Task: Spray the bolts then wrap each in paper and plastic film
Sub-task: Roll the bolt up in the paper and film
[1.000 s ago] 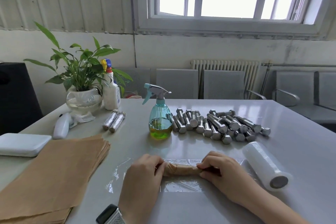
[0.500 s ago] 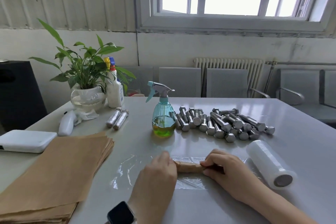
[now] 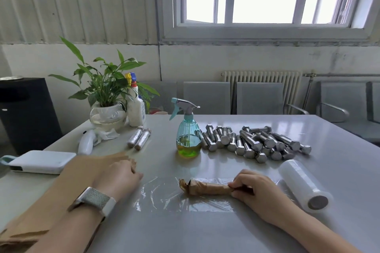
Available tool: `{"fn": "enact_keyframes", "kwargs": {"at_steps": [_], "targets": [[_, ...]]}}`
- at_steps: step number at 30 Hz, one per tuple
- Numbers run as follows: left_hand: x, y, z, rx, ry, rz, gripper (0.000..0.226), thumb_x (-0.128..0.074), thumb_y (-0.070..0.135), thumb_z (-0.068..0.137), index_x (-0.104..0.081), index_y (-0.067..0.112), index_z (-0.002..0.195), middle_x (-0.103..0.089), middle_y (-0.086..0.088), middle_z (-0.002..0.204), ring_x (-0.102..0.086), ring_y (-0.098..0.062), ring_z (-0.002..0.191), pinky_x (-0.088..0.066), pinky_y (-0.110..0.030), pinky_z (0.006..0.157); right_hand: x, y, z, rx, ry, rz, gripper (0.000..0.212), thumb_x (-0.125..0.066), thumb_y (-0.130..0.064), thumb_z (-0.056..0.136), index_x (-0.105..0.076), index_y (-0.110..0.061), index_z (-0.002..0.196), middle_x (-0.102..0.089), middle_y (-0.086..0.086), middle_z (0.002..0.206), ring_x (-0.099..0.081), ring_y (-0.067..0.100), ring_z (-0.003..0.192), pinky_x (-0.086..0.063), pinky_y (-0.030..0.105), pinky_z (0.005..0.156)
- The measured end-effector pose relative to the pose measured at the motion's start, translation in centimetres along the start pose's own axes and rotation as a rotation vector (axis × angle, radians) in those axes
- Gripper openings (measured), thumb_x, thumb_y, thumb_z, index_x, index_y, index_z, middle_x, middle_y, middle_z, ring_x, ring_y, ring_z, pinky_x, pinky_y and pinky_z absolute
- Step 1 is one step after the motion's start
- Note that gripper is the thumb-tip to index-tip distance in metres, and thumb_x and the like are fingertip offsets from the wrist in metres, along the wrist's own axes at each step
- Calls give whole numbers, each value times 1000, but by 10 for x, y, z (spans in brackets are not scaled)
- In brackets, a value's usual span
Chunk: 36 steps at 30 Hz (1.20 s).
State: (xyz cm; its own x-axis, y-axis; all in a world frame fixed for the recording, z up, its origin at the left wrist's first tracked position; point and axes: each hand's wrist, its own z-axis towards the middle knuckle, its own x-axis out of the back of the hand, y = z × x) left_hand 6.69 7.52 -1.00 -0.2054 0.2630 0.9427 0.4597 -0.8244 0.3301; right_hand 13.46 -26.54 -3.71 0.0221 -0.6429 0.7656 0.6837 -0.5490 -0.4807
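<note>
Covering most of the view is a grey table (image 3: 226,232), on which everything is laid. A stack of brown paper (image 3: 67,195) is seen under the left forearm and hand. A heap of bare bolts (image 3: 255,142) lies well beyond the right hand, and a roll of film (image 3: 304,186) is set just to the outer side of that hand. A sheet of film (image 3: 164,195) is spread flat between the two hands. A spray bottle (image 3: 188,135) with green liquid stands upright beyond the gap between the hands, just beside the heap. A wrapped bolt (image 3: 207,188), in brown paper, lies on the sheet; its crumpled end points toward the left hand.

The right hand (image 3: 259,193) is noted with fingers curled, pinching the near end of the wrapped bolt. The left hand (image 3: 117,178) is apart from it, resting at the edge of the paper stack; fingers appear loosely bent, nothing seen held. Two finished bolts (image 3: 139,139) in film lie well beyond the left hand, near a plant (image 3: 107,92).
</note>
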Motion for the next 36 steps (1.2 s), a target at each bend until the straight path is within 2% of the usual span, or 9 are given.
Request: {"fn": "enact_keyframes", "kwargs": {"at_steps": [5, 11, 14, 17, 19, 24, 27, 32, 36], "targets": [[-15, 11, -3, -11, 14, 192, 35, -47, 67, 88, -56, 34, 84, -54, 2, 110, -57, -20, 113, -37, -35, 94, -1, 1, 0, 11, 1, 6, 10, -80, -11, 80, -75, -16, 86, -63, -14, 85, -56, -4, 82, -40, 10, 75], [-23, 20, -12, -135, 147, 123, 17, -50, 46, 95, -51, 31, 88, -52, 5, 103, -53, -20, 110, -36, -35, 91, -1, 2, 1, 22, 0, 9, 10, -80, -11, 80, -75, -16, 87, -63, -12, 85, -55, -5, 82, -39, 10, 75], [-13, 22, -13, -148, 132, -134, 19, -48, 35, 99, -45, 24, 83, -64, 0, 89, -62, -25, 88, -47, -36, 79, -1, 2, 1, 27, -3, 13, 11, -80, -11, 80, -75, -16, 88, -62, -14, 85, -54, -6, 82, -39, 9, 76], [3, 31, -13, -194, 105, -385, 18, -54, 26, 98, -47, 18, 83, -59, -4, 66, -58, -22, 54, -45, -31, 53, -1, 3, 1, 27, -3, 7, 11, -79, -11, 80, -75, -16, 89, -61, -14, 86, -53, -8, 82, -38, 9, 75], [14, 47, -12, -209, 52, -562, 17, -58, 22, 97, -51, 13, 84, -57, -3, 57, -51, -18, 39, -40, -25, 43, -1, 2, 2, 28, -5, -1, 11, -79, -12, 80, -75, -16, 89, -61, -14, 87, -53, -6, 83, -38, 8, 76], [15, 118, -17, -210, -280, -887, 16, -59, 22, 97, -53, 10, 90, -55, -6, 63, -45, -11, 41, -34, -17, 34, 1, 2, 2, 26, -15, -22, 9, -78, -15, 82, -74, -18, 90, -63, -12, 90, -57, 4, 86, -41, 14, 79], [-13, 152, -27, -273, -445, -849, 15, -58, 22, 98, -53, 8, 97, -57, -5, 66, -47, -7, 37, -39, -19, 38, 1, 1, 2, 34, -21, -25, 9, -78, -15, 82, -74, -17, 90, -60, -16, 87, -56, 4, 85, -40, 13, 78], [-42, 164, -34, -305, -460, -726, 17, -59, 21, 97, -53, 13, 84, -57, 4, 44, -50, -9, 32, -40, -19, 37, 1, 2, 3, 39, -30, -26, 10, -76, -15, 83, -74, -16, 93, -61, -12, 90, -56, 6, 87, -41, 14, 79], [-37, 168, -38, -271, -586, -728, 23, -41, 20, 104, -55, 9, 91, -60, 0, 46, -52, -11, 33, -31, -14, 33, 1, 2, 2, 36, -45, -19, 9, -76, -14, 82, -74, -17, 90, -57, -15, 86, -54, 4, 83, -38, 11, 75]]}}
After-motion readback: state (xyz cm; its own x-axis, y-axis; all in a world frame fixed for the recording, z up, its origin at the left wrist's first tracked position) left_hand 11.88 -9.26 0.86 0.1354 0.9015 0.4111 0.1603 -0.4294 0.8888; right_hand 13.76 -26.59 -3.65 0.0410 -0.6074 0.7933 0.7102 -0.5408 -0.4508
